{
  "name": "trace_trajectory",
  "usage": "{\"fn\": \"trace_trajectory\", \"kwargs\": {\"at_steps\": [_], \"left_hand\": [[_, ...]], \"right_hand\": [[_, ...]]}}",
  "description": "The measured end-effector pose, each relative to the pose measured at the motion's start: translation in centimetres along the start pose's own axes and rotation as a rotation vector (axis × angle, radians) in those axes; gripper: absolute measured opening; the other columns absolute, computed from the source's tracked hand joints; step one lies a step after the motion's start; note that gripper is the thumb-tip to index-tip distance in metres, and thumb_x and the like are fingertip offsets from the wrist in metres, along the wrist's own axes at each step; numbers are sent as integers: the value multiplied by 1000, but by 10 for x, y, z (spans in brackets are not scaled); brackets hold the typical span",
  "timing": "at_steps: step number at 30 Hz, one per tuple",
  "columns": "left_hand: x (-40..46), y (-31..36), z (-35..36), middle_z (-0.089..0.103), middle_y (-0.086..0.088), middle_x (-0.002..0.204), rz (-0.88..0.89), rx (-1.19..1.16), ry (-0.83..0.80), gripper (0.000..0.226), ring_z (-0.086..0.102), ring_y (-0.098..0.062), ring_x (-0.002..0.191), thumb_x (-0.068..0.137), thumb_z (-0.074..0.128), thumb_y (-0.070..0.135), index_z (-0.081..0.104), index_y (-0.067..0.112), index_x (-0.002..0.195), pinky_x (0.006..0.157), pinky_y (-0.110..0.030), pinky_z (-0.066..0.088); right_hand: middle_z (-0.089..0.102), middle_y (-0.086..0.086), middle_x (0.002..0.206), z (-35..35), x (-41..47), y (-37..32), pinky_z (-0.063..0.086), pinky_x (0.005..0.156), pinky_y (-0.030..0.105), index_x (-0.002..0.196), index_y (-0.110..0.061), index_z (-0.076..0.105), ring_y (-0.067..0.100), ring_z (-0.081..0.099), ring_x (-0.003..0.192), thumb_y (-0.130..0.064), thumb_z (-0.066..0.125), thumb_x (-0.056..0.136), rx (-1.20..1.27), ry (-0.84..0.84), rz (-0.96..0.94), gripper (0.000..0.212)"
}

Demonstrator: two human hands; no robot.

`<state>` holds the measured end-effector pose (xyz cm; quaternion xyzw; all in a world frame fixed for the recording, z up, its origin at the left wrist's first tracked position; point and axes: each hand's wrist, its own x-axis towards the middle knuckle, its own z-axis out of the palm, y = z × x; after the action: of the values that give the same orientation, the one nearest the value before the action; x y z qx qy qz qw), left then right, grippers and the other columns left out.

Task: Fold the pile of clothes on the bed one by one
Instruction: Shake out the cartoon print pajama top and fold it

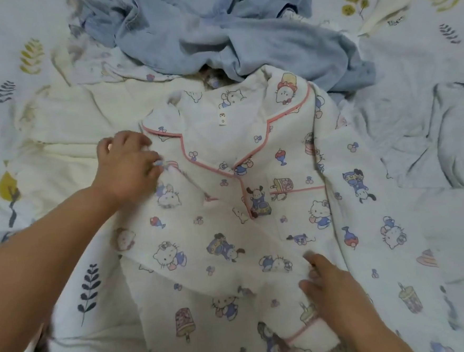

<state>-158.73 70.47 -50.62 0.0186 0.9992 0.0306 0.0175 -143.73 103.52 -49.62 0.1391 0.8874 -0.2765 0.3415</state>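
Observation:
A white pyjama top point(254, 201) with cartoon prints and pink piping lies front-up on the bed, collar towards the far side. Its left sleeve is folded across the chest, cuff at the lower right. My left hand point(128, 163) pinches the fabric at the top's left shoulder. My right hand point(329, 287) grips the folded sleeve near its pink-trimmed cuff point(310, 335). The right sleeve point(379, 220) lies spread out to the right. Behind the collar sits a heap of blue clothes point(229, 33).
A cream garment point(65, 127) lies flat to the left of the pyjama top. The bedsheet point(437, 65) is white with leaf prints and is wrinkled at the right. A pale folded item point(387, 13) rests at the far right.

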Motion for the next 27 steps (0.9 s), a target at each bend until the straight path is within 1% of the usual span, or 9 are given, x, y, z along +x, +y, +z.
{"fn": "trace_trajectory", "kwargs": {"at_steps": [4,6,8,11,14,16,20,23,27], "left_hand": [[21,2,-6,51,-23,119,-257,-17,176,35,38,-41,116,81,60,27,64,2,105,93,-50,27],[17,17,-6,42,-26,132,-240,-57,244,46,35,-42,123,78,60,19,52,0,119,94,-49,27],[1,37,2,35,-29,140,-148,-75,309,56,34,-44,128,77,58,18,44,0,128,95,-50,27],[-41,69,27,29,-28,146,93,-12,213,63,31,-45,132,84,49,33,36,4,138,100,-56,26],[-69,63,55,-8,-12,155,165,102,-205,78,-2,-34,143,84,1,64,4,21,149,109,-58,6],[-72,43,72,-33,-2,145,108,164,-339,82,-23,-24,140,70,-23,70,-20,30,142,111,-54,-5],[-67,41,77,-43,-1,141,71,230,-423,70,-29,-25,139,80,-12,67,-37,29,133,112,-54,-7],[-76,71,62,-6,-14,157,40,136,-319,68,-7,-33,143,94,28,43,-1,14,149,111,-58,-2],[-98,133,36,46,-26,133,190,-88,-172,44,44,-42,125,73,68,8,57,3,115,101,-63,28]], "right_hand": [[62,5,111,0,-8,2,44,69,32,131,-20,47,25,60,94,-22,63,85,-322,270,36,49],[61,23,105,9,-9,0,48,69,43,123,-1,56,40,59,90,-1,78,65,-364,500,-24,62],[57,31,115,22,-10,-9,46,83,58,123,3,55,47,56,104,-3,81,57,-320,644,-116,71],[46,25,137,44,-6,-15,23,99,65,138,-11,39,39,36,130,-38,51,86,-404,590,-220,59],[41,20,142,56,3,9,21,106,61,137,-16,44,40,40,130,-53,9,95,-504,334,-135,67],[33,20,145,60,7,34,17,108,54,140,-16,41,41,37,131,-55,9,94,-536,281,-175,67],[40,21,143,54,7,45,22,110,52,139,-14,43,39,40,130,-52,16,95,-520,285,-271,64],[49,17,136,34,0,42,29,109,42,127,-10,56,31,44,127,-38,33,94,-269,474,-368,49],[52,20,125,-12,-2,57,30,101,36,123,-4,55,29,40,118,-1,56,84,-18,755,-132,39]]}}
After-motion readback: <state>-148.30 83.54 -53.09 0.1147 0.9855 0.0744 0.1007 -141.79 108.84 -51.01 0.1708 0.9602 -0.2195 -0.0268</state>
